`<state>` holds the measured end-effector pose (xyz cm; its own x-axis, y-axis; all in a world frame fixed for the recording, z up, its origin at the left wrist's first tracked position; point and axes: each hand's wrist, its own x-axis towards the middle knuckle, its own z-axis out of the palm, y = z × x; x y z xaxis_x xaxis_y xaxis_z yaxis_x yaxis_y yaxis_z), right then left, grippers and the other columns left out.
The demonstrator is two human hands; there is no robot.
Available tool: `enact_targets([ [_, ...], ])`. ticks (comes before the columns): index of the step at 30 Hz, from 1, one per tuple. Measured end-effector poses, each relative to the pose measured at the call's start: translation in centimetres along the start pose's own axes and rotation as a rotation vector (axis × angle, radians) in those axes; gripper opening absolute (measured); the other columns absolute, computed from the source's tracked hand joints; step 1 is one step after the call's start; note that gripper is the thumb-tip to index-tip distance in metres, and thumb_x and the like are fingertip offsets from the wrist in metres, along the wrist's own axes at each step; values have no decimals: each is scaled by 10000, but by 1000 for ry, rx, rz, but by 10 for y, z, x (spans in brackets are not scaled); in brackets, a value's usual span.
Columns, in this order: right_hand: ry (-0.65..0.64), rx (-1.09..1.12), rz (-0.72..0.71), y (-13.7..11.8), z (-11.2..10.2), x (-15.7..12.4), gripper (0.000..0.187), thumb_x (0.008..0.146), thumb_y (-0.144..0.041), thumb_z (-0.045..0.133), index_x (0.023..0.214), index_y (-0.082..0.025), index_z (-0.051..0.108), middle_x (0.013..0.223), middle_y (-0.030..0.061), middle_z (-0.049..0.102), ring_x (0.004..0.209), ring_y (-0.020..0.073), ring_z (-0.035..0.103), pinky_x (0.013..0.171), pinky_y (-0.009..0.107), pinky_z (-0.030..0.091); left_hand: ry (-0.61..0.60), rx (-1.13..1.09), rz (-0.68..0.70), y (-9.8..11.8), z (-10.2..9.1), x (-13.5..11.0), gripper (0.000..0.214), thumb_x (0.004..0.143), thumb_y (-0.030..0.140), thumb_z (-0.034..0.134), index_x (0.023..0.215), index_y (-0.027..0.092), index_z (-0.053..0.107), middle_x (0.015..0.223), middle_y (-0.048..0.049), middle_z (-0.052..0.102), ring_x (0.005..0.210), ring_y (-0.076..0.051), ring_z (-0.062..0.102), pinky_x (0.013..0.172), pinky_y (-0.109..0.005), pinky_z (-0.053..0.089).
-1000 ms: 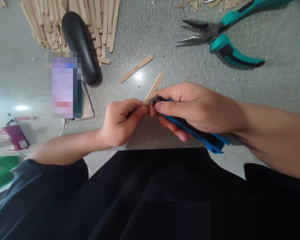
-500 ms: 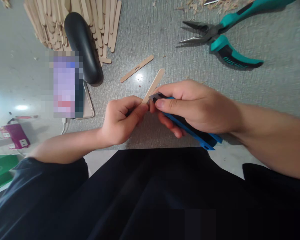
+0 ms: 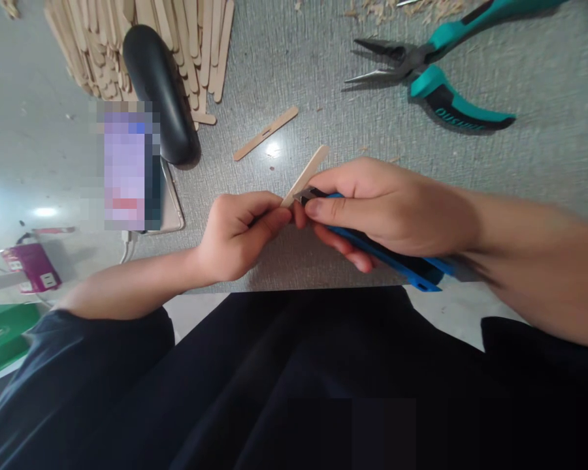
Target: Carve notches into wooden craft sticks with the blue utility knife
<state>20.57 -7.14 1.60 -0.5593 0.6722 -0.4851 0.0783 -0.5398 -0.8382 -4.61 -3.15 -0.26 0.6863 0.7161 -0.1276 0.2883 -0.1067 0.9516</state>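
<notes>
My left hand (image 3: 245, 232) is closed, pinching the lower end of a wooden craft stick (image 3: 308, 172) between thumb and forefinger. The stick slants up and to the right. In my right hand (image 3: 372, 212) is a blue and black utility knife (image 3: 379, 247), its handle running back under the palm. The short blade tip touches or nearly touches the stick just above my left thumb. My right forefinger lies along the stick's far side. Just beyond, another craft stick (image 3: 266, 134) with a small slot in its middle lies on the grey table (image 3: 274, 274).
Teal-handled needle-nose pliers (image 3: 416, 62) lie at the back right, near wood shavings (image 3: 421, 9). At the back left are a pile of craft sticks (image 3: 196, 46), a black oval case (image 3: 161, 94) and a phone (image 3: 127, 170) with a cable. A purple box (image 3: 32, 266) sits far left.
The held stick has tilted slightly lower, its free end shifting right and down. My right hand and the knife have moved a little to the right.
</notes>
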Motion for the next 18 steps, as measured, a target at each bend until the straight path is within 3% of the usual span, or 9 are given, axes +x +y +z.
enact_targets([
  [6,6,-38,-30,0,-6,-2,327,1227,-499,741,1062,-217,751,661,-44,659,454,117,586,427,238,414,-30,-163,-85,2,2,-1,420,1157,554,805,895,225,811,615,34,510,526,-101,394,491,-293,348],
  [14,-58,55,-3,2,-11,1,243,1190,-436,782,1083,-220,751,675,-50,656,446,123,579,433,250,422,-34,-246,-95,2,3,1,669,1076,864,808,858,232,788,593,42,511,501,-93,398,486,-300,362],
  [18,-50,26,-15,-3,-9,-1,218,1194,-388,759,1064,-214,744,684,-52,649,467,112,565,467,257,400,-35,-222,-102,3,3,1,673,1086,869,788,870,232,795,604,25,564,515,-110,466,496,-307,397],
])
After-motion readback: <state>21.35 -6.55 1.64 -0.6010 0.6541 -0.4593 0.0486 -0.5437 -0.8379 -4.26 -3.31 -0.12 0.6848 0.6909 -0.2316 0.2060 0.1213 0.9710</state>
